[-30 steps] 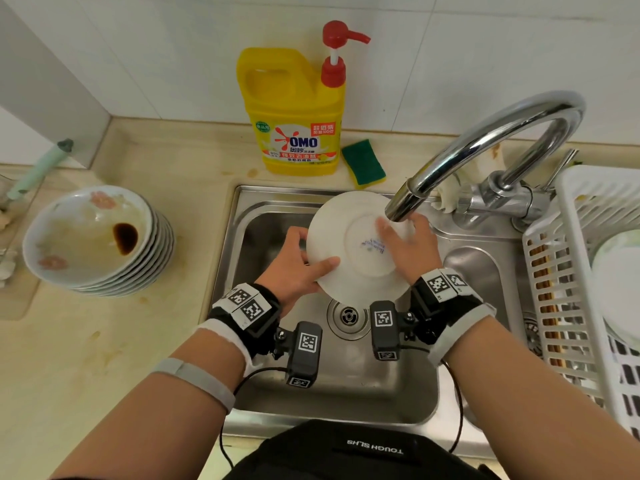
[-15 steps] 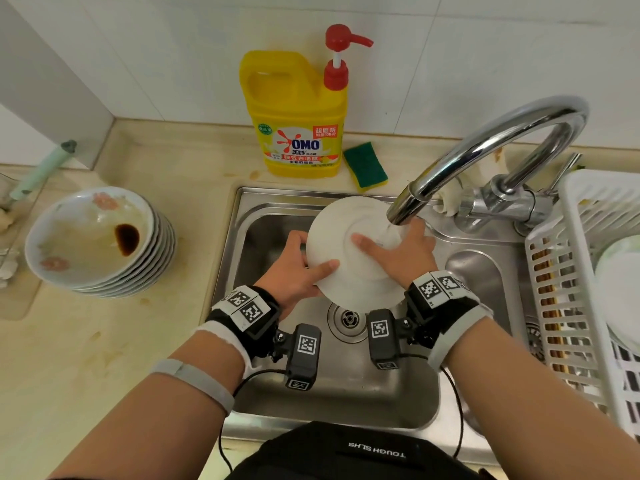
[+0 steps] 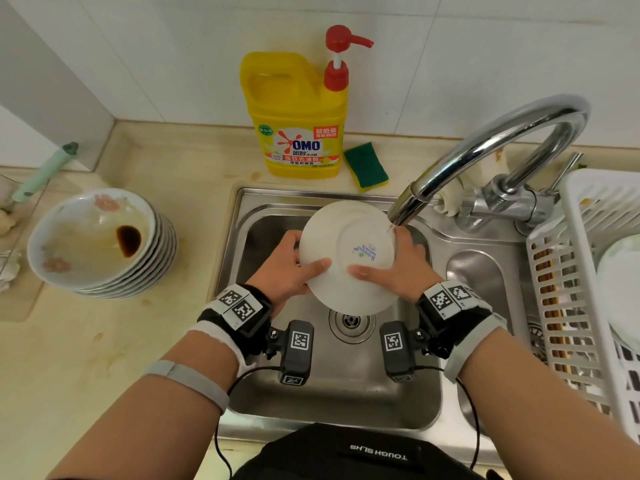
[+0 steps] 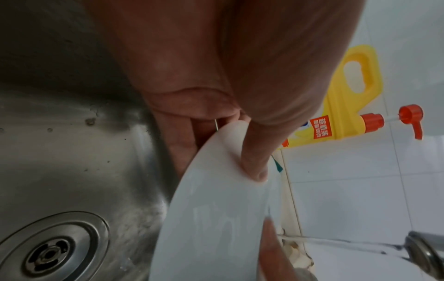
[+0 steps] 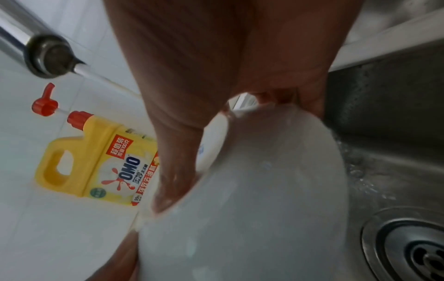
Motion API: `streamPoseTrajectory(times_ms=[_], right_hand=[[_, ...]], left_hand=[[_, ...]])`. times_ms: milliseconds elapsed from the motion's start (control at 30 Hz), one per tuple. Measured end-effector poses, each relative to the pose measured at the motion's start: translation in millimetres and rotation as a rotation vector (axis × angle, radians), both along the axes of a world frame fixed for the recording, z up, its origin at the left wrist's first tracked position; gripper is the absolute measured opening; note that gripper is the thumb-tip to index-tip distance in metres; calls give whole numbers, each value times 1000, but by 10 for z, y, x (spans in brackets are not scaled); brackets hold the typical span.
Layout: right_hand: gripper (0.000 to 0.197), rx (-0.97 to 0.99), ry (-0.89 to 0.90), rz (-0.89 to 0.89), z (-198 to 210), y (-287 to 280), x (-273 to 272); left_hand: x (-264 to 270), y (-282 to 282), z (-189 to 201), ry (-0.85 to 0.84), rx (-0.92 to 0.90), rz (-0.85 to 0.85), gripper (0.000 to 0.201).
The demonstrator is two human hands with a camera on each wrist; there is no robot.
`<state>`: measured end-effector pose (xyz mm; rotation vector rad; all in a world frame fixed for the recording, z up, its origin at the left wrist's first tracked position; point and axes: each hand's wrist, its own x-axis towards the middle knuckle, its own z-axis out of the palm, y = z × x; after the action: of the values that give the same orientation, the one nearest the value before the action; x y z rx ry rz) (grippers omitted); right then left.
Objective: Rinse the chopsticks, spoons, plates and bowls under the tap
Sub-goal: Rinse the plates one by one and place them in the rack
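A white plate (image 3: 346, 252) is tilted over the steel sink (image 3: 263, 386), its underside with a blue mark facing me, just below the tap spout (image 3: 407, 209). My left hand (image 3: 294, 268) grips its left rim, thumb on the underside, fingers behind; the left wrist view shows the thumb on the plate (image 4: 216, 209). My right hand (image 3: 391, 268) holds the right rim, thumb across the underside, fingers behind the plate (image 5: 264, 190). A thin stream runs from the spout (image 5: 48, 57). A stack of dirty bowls (image 3: 100, 244) with dark sauce sits on the counter at left.
A yellow detergent bottle (image 3: 299, 123) with a red pump and a green sponge (image 3: 365, 164) stand behind the sink. A white drying rack (image 3: 588, 289) at right holds a rinsed dish and chopsticks. The drain (image 3: 351, 320) lies below the plate.
My right hand has slid from the middle of the plate's underside to its right rim, so the blue mark shows again. The plate has turned slightly; my left hand keeps its grip.
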<state>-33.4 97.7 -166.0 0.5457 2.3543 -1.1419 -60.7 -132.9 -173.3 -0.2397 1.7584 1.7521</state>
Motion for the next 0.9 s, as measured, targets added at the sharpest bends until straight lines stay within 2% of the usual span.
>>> streamPoseTrajectory(times_ms=[100,267,400,467,500,667,767,833,900], right_hand=[[128,37,-18,-130,-10,-94,-64],[122,65,28,-272,25,-134,-180],[93,-44,87,-361,-36,-23,-191],[78,-78,138,-343,-89,37,-174],[76,-95,150,-333,-95,60,-156],[90,-165,143,-123,-64,143,-76],[101,-68,92,42,-28,140,-104],[110,56,122,127,-55,114,-132],[117,128,125,122,-31,63,-150]], left_hand=[[29,47,-6,24,-6,-21,57],[32,80,4,61,-30,-70,58],[-33,38,34,97,-86,-142,52],[-41,13,28,73,-70,-122,53],[-36,8,28,60,-59,-105,54],[-6,-32,18,-9,-1,28,58],[6,-34,17,-29,12,49,58],[26,-16,27,-30,19,29,59],[53,24,35,-21,18,4,58]])
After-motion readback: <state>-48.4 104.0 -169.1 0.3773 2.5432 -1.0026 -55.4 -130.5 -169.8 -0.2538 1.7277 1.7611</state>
